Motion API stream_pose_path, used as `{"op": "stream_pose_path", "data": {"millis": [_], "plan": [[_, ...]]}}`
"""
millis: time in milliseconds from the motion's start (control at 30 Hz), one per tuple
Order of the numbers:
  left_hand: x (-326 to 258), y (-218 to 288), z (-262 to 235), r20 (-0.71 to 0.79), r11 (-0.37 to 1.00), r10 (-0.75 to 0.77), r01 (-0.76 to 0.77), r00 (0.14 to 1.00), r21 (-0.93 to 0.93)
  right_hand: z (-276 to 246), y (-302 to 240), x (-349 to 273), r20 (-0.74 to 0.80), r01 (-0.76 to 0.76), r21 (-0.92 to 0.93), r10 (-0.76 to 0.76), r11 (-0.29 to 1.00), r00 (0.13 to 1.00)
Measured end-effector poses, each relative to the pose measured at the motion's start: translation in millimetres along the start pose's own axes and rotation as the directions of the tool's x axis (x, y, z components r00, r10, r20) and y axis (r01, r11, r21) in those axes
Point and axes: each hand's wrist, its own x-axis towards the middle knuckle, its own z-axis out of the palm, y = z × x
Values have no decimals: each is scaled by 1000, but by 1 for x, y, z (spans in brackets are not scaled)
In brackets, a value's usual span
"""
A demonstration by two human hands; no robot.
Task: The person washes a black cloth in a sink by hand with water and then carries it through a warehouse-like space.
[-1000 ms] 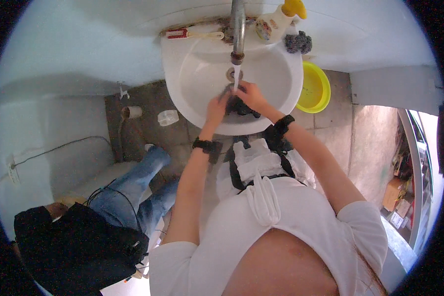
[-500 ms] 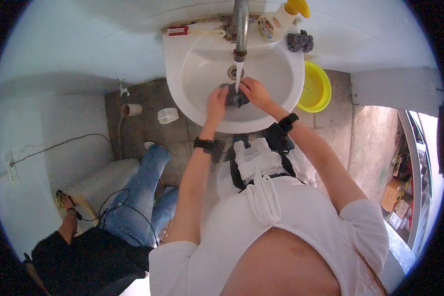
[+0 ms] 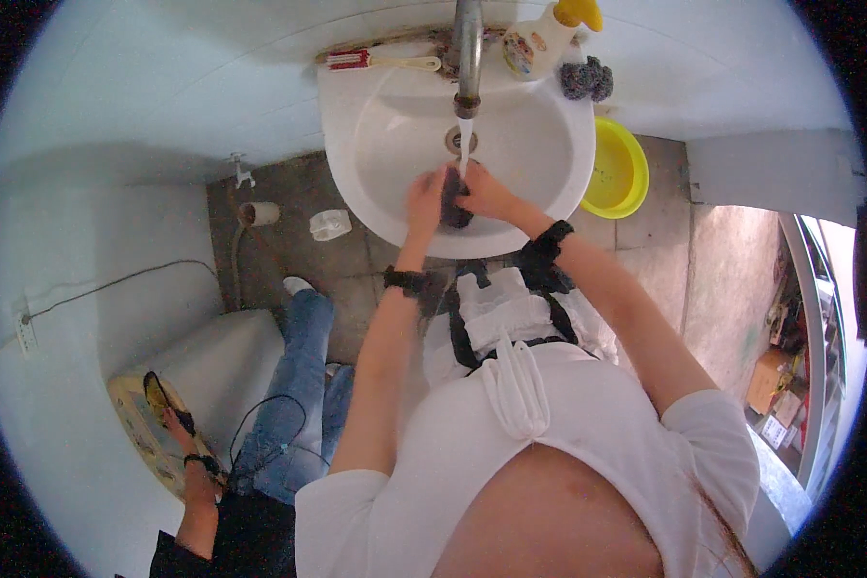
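- Gripping dark item (image 3: pixel 456 200) from left with left hand (image 3: pixel 426 200), from right with right hand (image 3: pixel 488 195).
- Held over sink (image 3: pixel 380 135), near front edge, below running tap (image 3: pixel 469 63).
- Note brush (image 3: pixel 385 63) at sink's back-left corner; pump bottle (image 3: pixel 536 46) and grey scourer (image 3: pixel 587 79) at back-right corner.
- Note yellow basin (image 3: pixel 643 173) beside sink's right edge.

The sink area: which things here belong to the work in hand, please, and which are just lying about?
In the work: the dark item, held by the left hand and right hand; the running tap; the white sink.

Apparently just lying about: the red-and-white brush; the pump bottle with yellow top; the grey scourer; the yellow basin; the clear plastic container.
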Motion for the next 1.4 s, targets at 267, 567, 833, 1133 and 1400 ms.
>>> {"op": "stream_pose_path", "data": {"millis": [267,567,833,1133,1400], "plan": [[-13,24,5,195,987,56,-84,979,137,-11,25,-9,100,-301,119,290,946,952],[-12,16,7,133,991,20,-37,991,128,-24,21,4,149,-436,529,426,728,892],[6,-59,32,-86,985,155,-147,984,93,-35,-7,6,445,-589,802,561,96,697],[-2,-34,29,282,510,-315,412,906,-755,-50,-56,16,514,-609,784,425,121,745],[2,-40,13,389,431,-322,499,863,-752,-43,-30,10,458,-627,727,483,280,746]]}}
